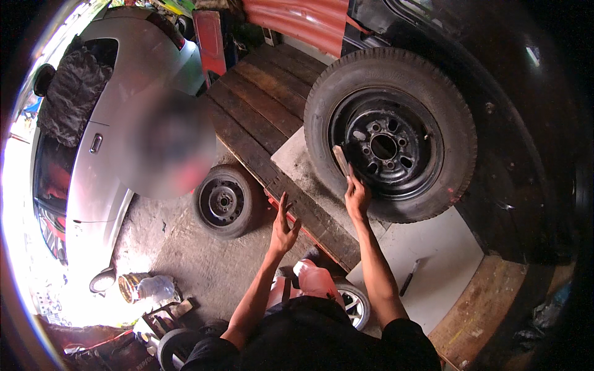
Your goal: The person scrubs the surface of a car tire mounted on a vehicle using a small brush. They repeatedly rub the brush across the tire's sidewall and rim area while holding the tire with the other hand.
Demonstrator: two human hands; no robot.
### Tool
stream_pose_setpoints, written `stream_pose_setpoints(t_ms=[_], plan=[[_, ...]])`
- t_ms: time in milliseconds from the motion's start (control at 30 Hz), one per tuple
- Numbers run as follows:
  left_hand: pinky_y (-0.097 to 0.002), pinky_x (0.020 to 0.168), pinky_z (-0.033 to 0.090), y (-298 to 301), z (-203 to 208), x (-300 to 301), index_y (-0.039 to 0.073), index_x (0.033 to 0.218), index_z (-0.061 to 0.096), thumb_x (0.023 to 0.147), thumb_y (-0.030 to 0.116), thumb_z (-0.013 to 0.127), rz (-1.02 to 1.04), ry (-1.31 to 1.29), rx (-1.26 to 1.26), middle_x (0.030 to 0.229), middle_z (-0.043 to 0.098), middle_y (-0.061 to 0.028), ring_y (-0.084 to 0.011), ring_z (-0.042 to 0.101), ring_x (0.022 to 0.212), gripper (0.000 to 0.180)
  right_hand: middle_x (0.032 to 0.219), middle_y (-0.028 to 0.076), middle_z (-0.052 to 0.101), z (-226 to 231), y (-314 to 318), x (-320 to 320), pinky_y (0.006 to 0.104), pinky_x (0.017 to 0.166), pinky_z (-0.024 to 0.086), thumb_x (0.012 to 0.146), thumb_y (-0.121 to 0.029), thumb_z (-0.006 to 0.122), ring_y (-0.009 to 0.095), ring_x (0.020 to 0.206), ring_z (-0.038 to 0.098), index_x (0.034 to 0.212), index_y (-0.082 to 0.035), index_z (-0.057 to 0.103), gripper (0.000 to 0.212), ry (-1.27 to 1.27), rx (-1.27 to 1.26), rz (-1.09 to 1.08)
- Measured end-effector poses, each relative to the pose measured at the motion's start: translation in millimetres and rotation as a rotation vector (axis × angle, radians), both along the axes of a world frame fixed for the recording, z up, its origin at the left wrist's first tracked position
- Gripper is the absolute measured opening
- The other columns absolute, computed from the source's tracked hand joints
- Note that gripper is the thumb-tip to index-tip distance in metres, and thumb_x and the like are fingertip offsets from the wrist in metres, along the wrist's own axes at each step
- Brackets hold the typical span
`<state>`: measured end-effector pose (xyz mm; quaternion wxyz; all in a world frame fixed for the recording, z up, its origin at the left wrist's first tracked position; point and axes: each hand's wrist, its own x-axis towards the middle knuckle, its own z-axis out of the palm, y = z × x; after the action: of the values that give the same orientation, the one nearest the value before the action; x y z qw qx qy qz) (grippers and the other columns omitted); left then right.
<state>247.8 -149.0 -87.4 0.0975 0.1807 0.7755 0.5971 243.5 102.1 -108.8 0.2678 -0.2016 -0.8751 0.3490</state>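
Observation:
A large black tyre on a black steel wheel (396, 185) leans at the right of the wooden bench, its outer face toward me. In my right hand (357, 198) is a narrow, flat, tan strip (340, 159), gripped at its lower end. The strip's upper end overlaps the lower left of the tyre, close to the rim; whether it touches cannot be told. My left hand (284, 234) is raised over the bench's near edge with its fingers apart, holding nothing.
The plank bench (257, 102) carries a pale board (297, 154). A black-handled tool (409, 278) lies on a white panel (442, 266). Another wheel (221, 201) is on the floor to the left, by a silver car (93, 179). A black car body (495, 142) stands at right.

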Motion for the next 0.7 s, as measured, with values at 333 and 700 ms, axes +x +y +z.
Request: stream_pose_setpoints(t_ms=[333, 700], plan=[[-0.0491, 0.11, 0.038, 4.4, -2.1, 1.1, 0.013, 0.159, 0.015, 0.083, 0.003, 0.06, 0.003, -0.048, 0.027, 0.159, 0.029, -0.0214, -0.0383, 0.047, 0.134, 0.089, 0.092, 0.02, 0.071, -18.6, 15.3, -11.4, 0.0331, 0.07, 0.05, 0.102, -0.021, 0.053, 0.02, 0.071, 0.062, 0.133, -0.005, 0.06, 0.035, 0.037, -0.086, 0.047], [-0.0487, 0.111, 0.037, 5.1, -4.0, 0.4, 0.012, 0.158, 0.016, 0.081, 0.002, 0.059, 0.011, -0.03, 0.039, 0.159, 0.028, -0.0208, -0.0386, 0.046, 0.135, 0.089, 0.105, 0.022, 0.068, -12.4, -4.1, -8.6, 0.0379, 0.08, 0.051, 0.1, -0.012, 0.056, 0.038, 0.094, 0.065, 0.133, -0.012, 0.062, 0.034, 0.039, 0.054, 0.043]])
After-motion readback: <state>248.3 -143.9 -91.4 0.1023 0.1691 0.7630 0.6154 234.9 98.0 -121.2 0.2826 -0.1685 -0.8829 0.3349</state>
